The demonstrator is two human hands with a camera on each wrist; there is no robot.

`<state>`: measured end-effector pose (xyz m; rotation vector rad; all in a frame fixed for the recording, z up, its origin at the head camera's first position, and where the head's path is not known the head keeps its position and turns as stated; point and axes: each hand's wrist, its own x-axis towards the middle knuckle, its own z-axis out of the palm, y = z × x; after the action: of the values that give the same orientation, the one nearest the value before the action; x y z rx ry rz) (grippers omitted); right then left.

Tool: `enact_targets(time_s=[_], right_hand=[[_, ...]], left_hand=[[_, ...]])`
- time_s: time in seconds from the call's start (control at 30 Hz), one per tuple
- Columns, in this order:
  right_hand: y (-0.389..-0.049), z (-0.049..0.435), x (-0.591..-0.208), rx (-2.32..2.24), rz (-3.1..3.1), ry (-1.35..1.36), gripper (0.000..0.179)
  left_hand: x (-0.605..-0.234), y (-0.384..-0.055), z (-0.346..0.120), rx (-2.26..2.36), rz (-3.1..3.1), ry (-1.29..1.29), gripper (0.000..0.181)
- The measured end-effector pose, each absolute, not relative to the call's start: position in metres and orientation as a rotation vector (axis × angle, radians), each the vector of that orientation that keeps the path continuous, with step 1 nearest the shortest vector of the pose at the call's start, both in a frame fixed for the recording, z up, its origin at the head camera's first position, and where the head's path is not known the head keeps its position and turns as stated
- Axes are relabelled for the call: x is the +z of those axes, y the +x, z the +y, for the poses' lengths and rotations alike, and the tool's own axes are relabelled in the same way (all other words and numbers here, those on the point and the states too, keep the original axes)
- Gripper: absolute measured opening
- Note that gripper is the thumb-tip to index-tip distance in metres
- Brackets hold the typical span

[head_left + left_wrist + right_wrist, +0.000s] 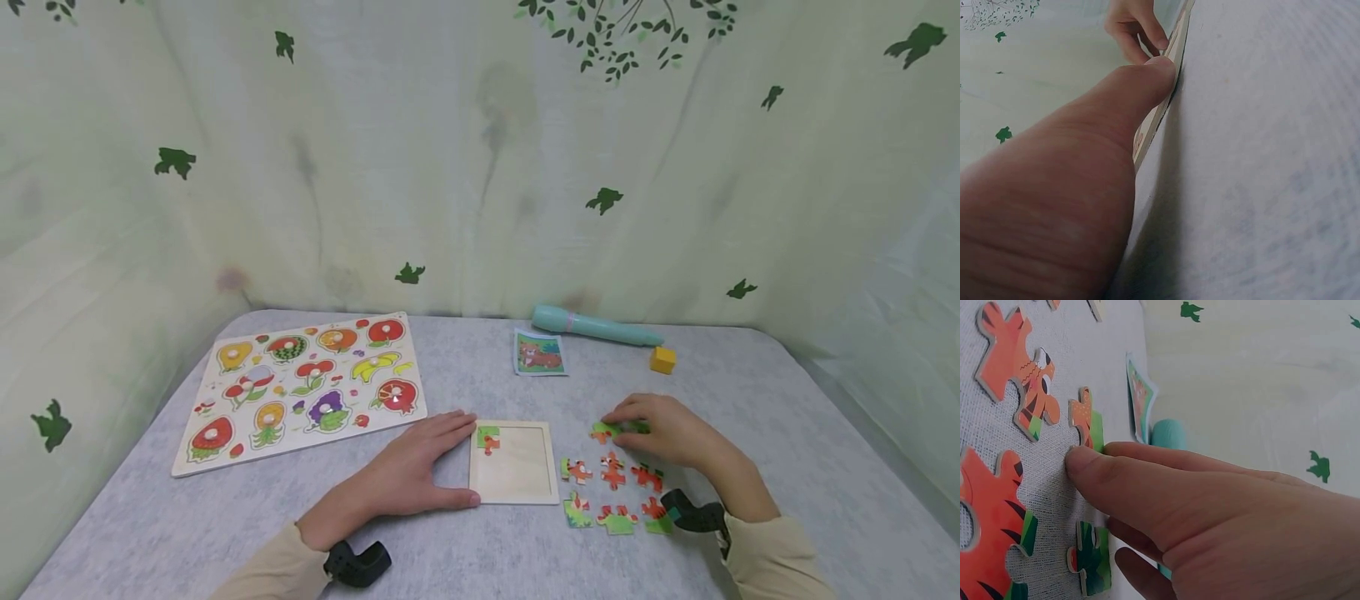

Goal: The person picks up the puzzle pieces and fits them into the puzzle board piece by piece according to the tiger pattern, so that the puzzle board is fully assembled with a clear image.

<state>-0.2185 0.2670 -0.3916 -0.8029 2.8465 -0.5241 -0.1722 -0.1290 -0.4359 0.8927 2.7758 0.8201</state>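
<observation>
On my feed, the puzzle tray (517, 479) lies flat on the counter (442, 554), with one corner piece (488, 437) seated in its far left corner. I have the left hand (408, 467) along the tray's left side, its fingers straight and thumb spread apart, thumb at the near corner and fingertips by the far one, clasping nothing. The right hand (663, 429) is right of the tray, its grip together: thumb and forefinger pinch the green-and-orange piece (602, 433), which looks low against the counter. Another green piece (1092, 559) lies just beside it, under the other fingers, and six more loose pieces, among them the tiger-face piece (612, 471), lie in two rows nearer me. I judge the step in hand to be the pick-up of a second piece. The next move probably calls for a clean lift clear of that neighbour, then a carry left over the tray wall, green side facing away from me, to try beside the seated corner. The left hand should steady the tray meanwhile, as a push on the tabs could slide it. The picture card (540, 356) beyond the tray seems a handy guide.
</observation>
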Motion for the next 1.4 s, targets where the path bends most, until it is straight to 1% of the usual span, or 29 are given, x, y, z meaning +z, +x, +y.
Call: enact_targets(time_s=[0.43, 0.8, 1.4], right_hand=[[-0.216, 0.266, -0.390, -0.538, 2.853, -0.811, 0.026], [-0.216, 0.260, -0.394, -0.535, 2.893, -0.737, 0.028], [-0.209, 0.244, -0.394, -0.617, 2.976, -0.846, 0.023]], left_hand=[[-0.436, -0.173, -0.129, 0.821, 2.781, 0.904, 0.096], [-0.436, -0.172, -0.129, 0.829, 2.777, 0.898, 0.096], [-0.435, -0.172, -0.129, 0.821, 2.783, 0.916, 0.095]])
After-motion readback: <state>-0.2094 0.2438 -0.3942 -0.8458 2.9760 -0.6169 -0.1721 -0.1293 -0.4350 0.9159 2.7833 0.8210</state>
